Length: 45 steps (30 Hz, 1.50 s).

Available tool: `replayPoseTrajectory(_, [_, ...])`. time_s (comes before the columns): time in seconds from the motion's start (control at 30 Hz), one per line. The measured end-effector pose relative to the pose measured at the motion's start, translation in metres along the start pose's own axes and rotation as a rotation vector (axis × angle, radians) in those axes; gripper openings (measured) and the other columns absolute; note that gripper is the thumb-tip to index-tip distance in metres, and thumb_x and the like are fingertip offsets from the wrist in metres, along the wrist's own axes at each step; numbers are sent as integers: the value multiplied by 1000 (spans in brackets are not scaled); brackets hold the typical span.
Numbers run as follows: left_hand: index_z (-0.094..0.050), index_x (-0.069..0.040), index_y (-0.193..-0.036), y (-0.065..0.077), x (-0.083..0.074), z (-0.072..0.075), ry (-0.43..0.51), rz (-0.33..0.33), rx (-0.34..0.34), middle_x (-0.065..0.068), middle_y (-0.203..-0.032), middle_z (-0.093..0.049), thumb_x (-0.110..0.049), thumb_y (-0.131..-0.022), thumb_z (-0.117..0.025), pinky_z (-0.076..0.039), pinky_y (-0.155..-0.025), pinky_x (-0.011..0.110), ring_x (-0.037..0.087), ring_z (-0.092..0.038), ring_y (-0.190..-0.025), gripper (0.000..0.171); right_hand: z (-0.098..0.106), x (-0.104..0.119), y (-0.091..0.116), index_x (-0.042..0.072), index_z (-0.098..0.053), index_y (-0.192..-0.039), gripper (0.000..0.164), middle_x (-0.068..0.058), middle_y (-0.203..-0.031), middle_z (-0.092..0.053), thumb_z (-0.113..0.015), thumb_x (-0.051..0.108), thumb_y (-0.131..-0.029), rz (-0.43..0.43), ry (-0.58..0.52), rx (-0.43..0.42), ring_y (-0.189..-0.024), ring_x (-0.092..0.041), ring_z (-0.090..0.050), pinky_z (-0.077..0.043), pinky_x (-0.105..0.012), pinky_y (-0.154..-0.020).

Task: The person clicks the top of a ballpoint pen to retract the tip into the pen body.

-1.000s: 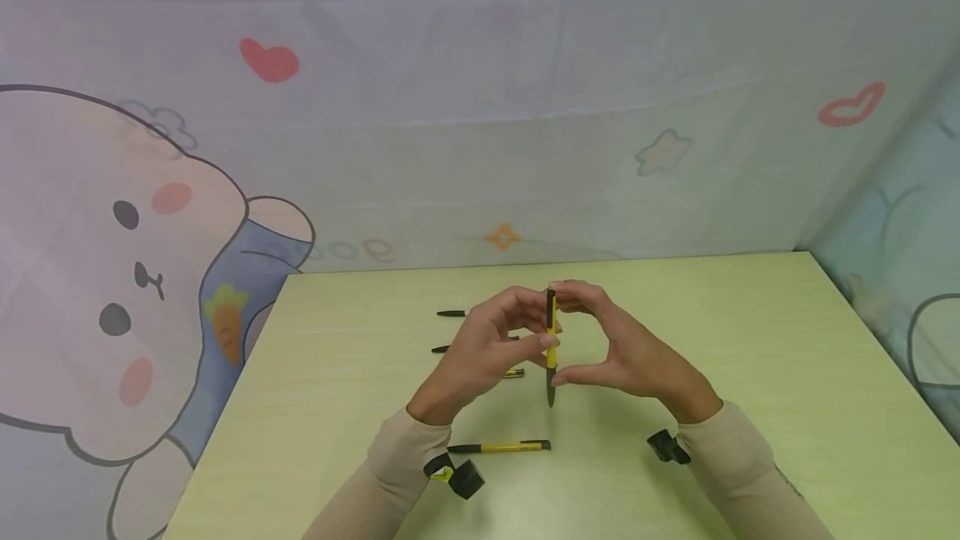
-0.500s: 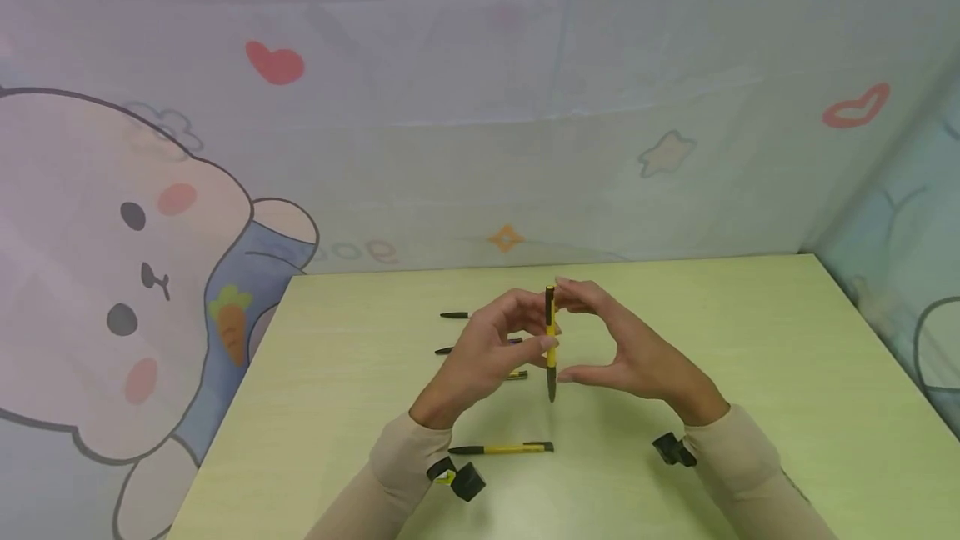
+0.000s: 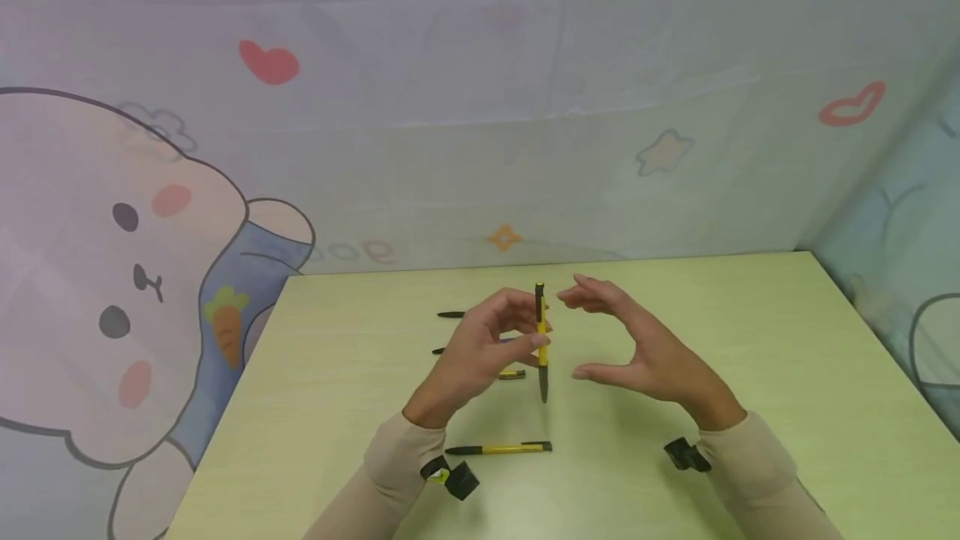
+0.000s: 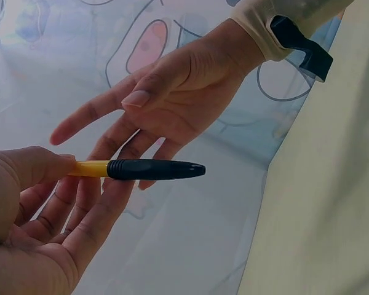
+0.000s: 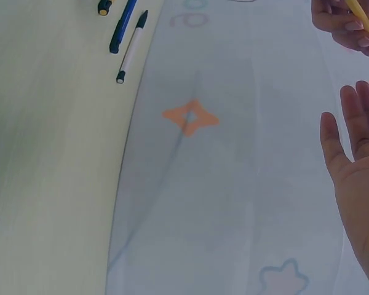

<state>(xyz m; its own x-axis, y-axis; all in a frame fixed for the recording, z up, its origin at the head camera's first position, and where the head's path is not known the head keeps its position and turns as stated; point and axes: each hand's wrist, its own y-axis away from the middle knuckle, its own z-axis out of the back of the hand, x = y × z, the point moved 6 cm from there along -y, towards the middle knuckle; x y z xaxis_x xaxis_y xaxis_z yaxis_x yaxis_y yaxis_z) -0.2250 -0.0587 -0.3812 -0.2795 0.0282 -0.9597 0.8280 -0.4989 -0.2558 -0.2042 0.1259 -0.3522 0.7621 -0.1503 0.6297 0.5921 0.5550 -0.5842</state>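
Note:
A yellow pen with a black clip and a dark grip [image 3: 542,329] stands upright in the air, tip down. My left hand [image 3: 474,357] pinches it around the middle between thumb and fingers. From the left wrist, the thumb presses the yellow barrel [image 4: 91,168], and the black tip end points away from the hand. To the right of the pen, my right hand [image 3: 647,352] is held apart from it, thumb and fingers spread and bent around an empty gap. The right wrist view shows the right palm [image 5: 360,184] with nothing in it.
Another yellow and black pen [image 3: 510,448] lies crosswise on the pale table [image 3: 750,340], near the left wrist. Behind the left hand lie more pens, partly covered, including a blue pen [image 5: 123,26] and a white pen [image 5: 132,50]. A printed cloth [image 3: 465,107] hangs behind the table.
The right hand has come off the pen's ends and moved to the right, its fingers spreading. Still gripping the pen, the left hand has shifted slightly left.

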Motion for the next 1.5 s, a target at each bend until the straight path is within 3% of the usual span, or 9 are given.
replayPoseTrajectory(0.67, [-60,-13,-128,6,9,11,-41,41,-11,10,-116,-66,-11,-97,-70,-62,-76,44,26,-66,-100,32,9,0,14,4,-29,-158,101,-17,-142,-54,-84,-10,-74,-52,-9,-29,-129,-29,-54,-40,-25,-111])
replayPoseTrajectory(0.87, [-61,-13,-127,8,16,14,-65,54,2,15,-115,-66,-11,-97,-69,-62,-75,44,26,-66,-99,30,11,-4,19,5,-28,-158,102,-14,-143,-54,-84,-8,-74,-65,4,-38,-130,-28,-54,-38,-23,-112])
replayPoseTrajectory(1.5, [-62,-13,-127,15,38,28,-123,150,5,16,-119,-62,-13,-98,-69,-62,-78,41,25,-68,-95,30,16,-4,22,-2,-27,-157,100,-24,-140,-53,-81,-14,-73,-28,-22,-38,-130,-27,-53,-38,-24,-113])
